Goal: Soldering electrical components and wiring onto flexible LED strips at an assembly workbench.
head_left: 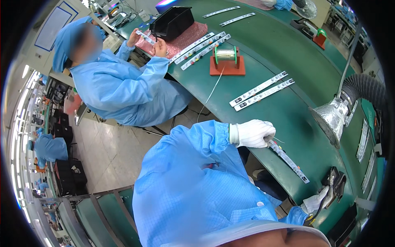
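Note:
My left hand (254, 133), in a white glove, is closed at the near table edge. A thin solder wire (279, 140) sticks out from its fingertips. Just beneath them lies a narrow white circuit board strip (288, 159) with small coloured parts, slanting away to the right. My right hand (315, 201), also gloved, is at a black soldering iron stand (338, 183) on the right. Its fingers seem wrapped round a soldering iron, mostly hidden by the glove and stand. Farther back, a solder spool (225, 54) sits on a red holder (227, 71), its wire hanging over the table edge.
Two more board strips (263, 91) lie beyond my left hand. A silver fume hood (329, 117) on a black hose overhangs the right side. At the left, a co-worker in blue (119, 84) holds a strip near a black bin (172, 22) and pink bubble wrap (189, 36).

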`<move>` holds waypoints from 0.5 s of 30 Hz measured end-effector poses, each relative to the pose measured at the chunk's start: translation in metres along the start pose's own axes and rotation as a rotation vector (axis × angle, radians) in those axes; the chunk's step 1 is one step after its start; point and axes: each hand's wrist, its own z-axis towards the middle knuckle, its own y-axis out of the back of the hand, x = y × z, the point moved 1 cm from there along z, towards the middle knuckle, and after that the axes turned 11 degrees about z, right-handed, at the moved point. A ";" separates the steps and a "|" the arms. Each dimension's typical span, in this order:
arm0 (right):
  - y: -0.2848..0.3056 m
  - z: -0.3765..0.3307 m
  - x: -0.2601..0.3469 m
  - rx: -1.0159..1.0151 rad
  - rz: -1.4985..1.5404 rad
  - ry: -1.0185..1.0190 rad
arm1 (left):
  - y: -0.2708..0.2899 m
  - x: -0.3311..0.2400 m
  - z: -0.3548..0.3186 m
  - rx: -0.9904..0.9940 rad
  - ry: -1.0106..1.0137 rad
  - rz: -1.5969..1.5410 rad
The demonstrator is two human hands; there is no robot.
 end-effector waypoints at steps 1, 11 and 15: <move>-0.001 0.000 -0.003 -0.023 0.043 -0.036 | 0.010 -0.002 -0.002 0.003 0.015 0.005; 0.002 0.008 -0.010 -0.014 0.038 -0.038 | 0.127 -0.004 -0.043 -0.168 0.574 -0.312; 0.012 0.001 -0.004 -0.046 0.073 -0.053 | 0.159 0.009 -0.065 -0.502 0.575 -0.591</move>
